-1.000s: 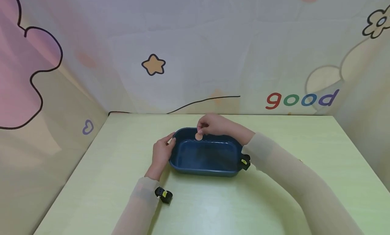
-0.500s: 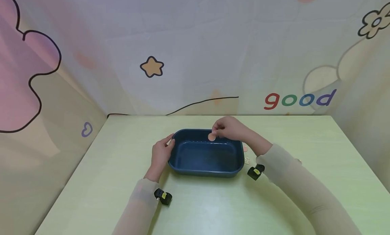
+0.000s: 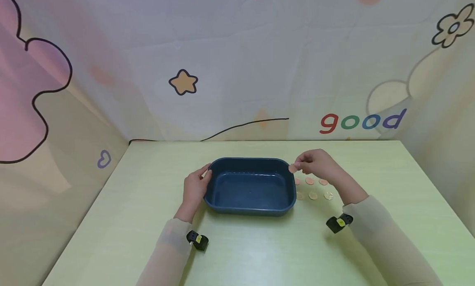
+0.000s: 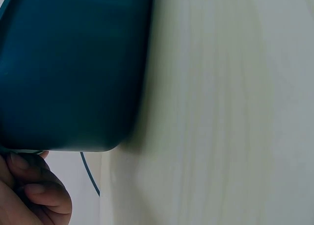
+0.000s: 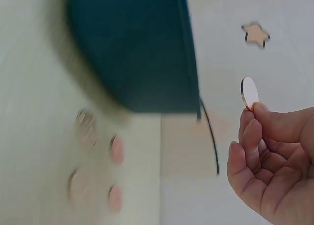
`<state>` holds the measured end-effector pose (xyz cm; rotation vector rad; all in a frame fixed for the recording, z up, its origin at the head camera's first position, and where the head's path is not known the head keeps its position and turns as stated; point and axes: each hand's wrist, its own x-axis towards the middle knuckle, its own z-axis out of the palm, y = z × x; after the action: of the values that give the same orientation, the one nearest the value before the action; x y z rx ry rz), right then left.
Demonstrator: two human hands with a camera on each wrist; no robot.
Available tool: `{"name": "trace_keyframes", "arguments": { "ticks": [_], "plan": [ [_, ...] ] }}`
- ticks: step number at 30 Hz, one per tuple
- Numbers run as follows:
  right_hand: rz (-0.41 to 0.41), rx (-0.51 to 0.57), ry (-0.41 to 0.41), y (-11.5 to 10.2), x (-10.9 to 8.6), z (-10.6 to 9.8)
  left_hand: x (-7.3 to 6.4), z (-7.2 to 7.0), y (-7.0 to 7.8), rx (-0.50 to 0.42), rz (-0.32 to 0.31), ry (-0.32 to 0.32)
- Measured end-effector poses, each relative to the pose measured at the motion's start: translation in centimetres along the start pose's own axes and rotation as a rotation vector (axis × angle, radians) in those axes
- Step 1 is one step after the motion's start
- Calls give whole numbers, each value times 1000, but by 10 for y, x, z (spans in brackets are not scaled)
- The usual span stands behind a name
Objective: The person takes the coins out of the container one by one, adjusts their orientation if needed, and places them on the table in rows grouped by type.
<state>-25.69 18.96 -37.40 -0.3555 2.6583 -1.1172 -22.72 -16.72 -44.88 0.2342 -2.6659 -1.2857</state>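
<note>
A deep blue rectangular baking dish (image 3: 250, 191) with rounded corners stands on the table, its visible inside bare. My left hand (image 3: 194, 189) grips its left end, thumb at the rim; in the left wrist view, curled fingers (image 4: 46, 190) lie against that end. Just above the dish's far right corner, a copper-coloured coin (image 3: 292, 168) is pinched between thumb and fingertips of my right hand (image 3: 319, 164). The right wrist view shows this coin (image 5: 249, 92) held upright by its edge, the other fingers curled below.
Right of the dish, coins lie in two rows: copper-coloured ones (image 3: 309, 181) farther back, pale metallic ones (image 3: 313, 195) nearer. The dish's rim overlaps the leftmost coins in the head view. A printed cloth backdrop (image 3: 237, 71) rises behind the pale wooden table (image 3: 248, 253).
My right hand has moved right with the coin, from over the dish's back wall to its far right corner, uncovering the coin rows. My left hand has stayed on the dish.
</note>
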Motion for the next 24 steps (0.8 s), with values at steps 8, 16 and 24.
{"name": "trace_keyframes", "arguments": {
  "ticks": [8,16,24],
  "plan": [
    [120,6,69,45,-18,-20,0,-1,-1,-6,-9,-6],
    [202,-25,117,90,-36,-41,1,-1,1,22,9,-24],
    [306,-25,96,121,-44,-57,1,-1,2,41,35,-33]
  ]
}}
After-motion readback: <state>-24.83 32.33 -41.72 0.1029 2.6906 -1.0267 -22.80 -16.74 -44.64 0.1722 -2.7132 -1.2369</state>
